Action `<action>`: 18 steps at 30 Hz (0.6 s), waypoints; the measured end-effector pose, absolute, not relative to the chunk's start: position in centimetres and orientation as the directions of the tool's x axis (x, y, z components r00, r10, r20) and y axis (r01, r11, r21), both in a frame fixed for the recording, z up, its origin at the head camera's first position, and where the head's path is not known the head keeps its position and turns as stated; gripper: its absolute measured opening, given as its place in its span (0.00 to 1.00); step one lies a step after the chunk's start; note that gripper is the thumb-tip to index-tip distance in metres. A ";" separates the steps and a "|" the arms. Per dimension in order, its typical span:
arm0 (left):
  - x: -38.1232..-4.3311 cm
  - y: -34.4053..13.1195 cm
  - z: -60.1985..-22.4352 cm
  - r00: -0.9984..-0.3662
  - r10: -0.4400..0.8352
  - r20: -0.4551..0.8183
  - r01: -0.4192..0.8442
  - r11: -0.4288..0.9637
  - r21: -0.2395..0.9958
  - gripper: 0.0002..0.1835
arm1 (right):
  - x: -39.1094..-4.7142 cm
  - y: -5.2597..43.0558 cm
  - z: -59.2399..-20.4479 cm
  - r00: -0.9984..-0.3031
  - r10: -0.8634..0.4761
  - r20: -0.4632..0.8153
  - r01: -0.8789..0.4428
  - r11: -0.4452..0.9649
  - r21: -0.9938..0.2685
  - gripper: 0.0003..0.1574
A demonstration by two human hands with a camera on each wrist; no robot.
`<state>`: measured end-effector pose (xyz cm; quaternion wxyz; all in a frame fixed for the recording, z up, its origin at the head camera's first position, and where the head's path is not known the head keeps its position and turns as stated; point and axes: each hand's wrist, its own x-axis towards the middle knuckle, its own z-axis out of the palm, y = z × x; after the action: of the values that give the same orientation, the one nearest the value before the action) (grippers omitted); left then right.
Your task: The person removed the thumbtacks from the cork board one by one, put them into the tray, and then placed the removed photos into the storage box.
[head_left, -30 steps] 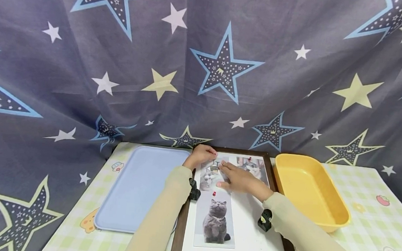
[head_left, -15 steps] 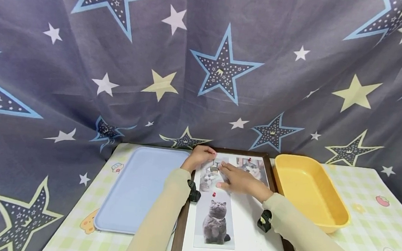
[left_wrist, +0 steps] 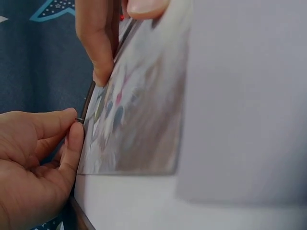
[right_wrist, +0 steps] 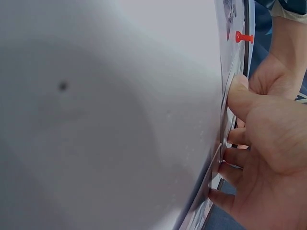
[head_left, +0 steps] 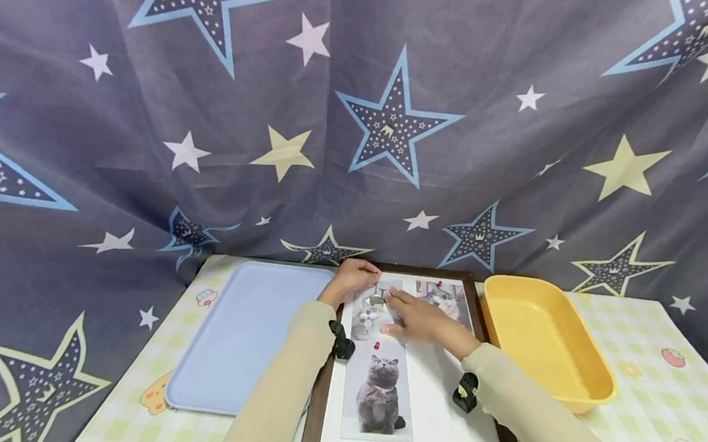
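A dark grey-purple fabric curtain printed with stars [head_left: 501, 86] spans the background from the left edge to the right, behind a green-and-white checked tablecloth with cartoon prints [head_left: 636, 412]. At the left of the cloth lies a pale blue rectangular tray with rounded corners [head_left: 246, 339], partly hidden by the person's cream-sleeved left forearm. Just beside it is a white board in a dark brown frame [head_left: 449, 433], lying flat. At its upper left is a photo of a white-and-grey cat [head_left: 366, 322], and the left hand [head_left: 351, 281] reaches this photo's upper left corner, thumb and forefinger pinching a thin metal pin [left_wrist: 80, 120]; whether its point has entered the board cannot be told. Below, a tall photo of a sitting grey cat [head_left: 378, 398] lies on the board, with a red pushpin [head_left: 377, 345] standing at its top. The right hand [head_left: 418, 317] comes in from the right, fingers extended and grasping nothing, fingertips resting on the upper left photo. Beyond it, at the board's upper right, a partly covered third cat photo [head_left: 445, 299] bears another red pushpin [head_left: 440, 283] at its top edge. Farther right, near the frame, sits a deep yellow rectangular basin [head_left: 540, 346].
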<state>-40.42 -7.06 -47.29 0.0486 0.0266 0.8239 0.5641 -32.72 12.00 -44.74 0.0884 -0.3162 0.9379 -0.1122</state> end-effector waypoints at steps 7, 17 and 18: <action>-40.3 -6.8 -47.3 -0.995 0.070 -0.076 -0.053 0.282 0.958 0.11 | -32.8 12.0 -44.9 -0.782 -0.616 -0.096 -0.574 0.772 -0.272 0.47; -40.4 -6.6 -47.5 -0.997 0.050 -0.059 -0.047 0.217 0.975 0.10 | -32.9 12.1 -45.0 -0.787 -0.609 -0.104 -0.566 0.778 -0.271 0.46; -40.4 -6.6 -47.4 -0.997 0.052 -0.061 -0.049 0.213 0.976 0.11 | -32.9 12.1 -45.0 -0.788 -0.607 -0.105 -0.565 0.779 -0.272 0.46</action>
<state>-40.40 -6.63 -47.42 0.0403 0.0012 0.7776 0.6274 -32.91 12.14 -44.98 0.0937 -0.3121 0.9385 -0.1139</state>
